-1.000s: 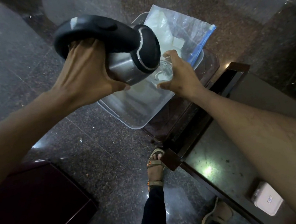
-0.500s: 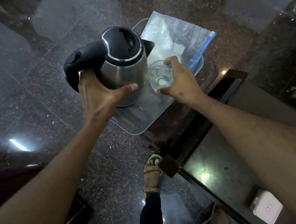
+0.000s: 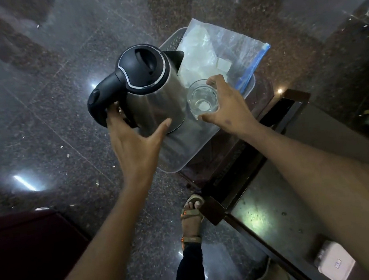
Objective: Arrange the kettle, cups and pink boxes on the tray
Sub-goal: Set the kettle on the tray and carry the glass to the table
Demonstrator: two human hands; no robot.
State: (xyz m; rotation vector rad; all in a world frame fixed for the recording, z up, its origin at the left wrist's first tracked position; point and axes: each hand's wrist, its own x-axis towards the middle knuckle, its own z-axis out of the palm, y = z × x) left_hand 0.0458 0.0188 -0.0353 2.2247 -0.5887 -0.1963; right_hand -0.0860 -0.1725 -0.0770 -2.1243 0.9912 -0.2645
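A steel kettle [image 3: 154, 96] with a black lid and handle stands upright on the left part of a translucent plastic tray [image 3: 181, 159]. My left hand [image 3: 137, 143] is spread behind it, fingertips touching the handle's lower end and thumb tip against the kettle's base. My right hand [image 3: 228, 108] grips a clear glass cup [image 3: 202, 98] from the right, just right of the kettle and over the tray. A pale pink box [image 3: 335, 263] lies on the dark table at the lower right.
A zip bag [image 3: 222, 57] with a blue seal covers the tray's far end. The tray rests on a small wooden stand [image 3: 227, 155] beside a dark glossy table [image 3: 271, 217]. A dark red cabinet [image 3: 25, 254] is at lower left; my sandalled foot [image 3: 191, 216] is on the granite floor.
The kettle went from tilted and lifted over the cup to standing upright on the tray. My left hand has loosened and drawn back from it. My right hand kept hold of the cup.
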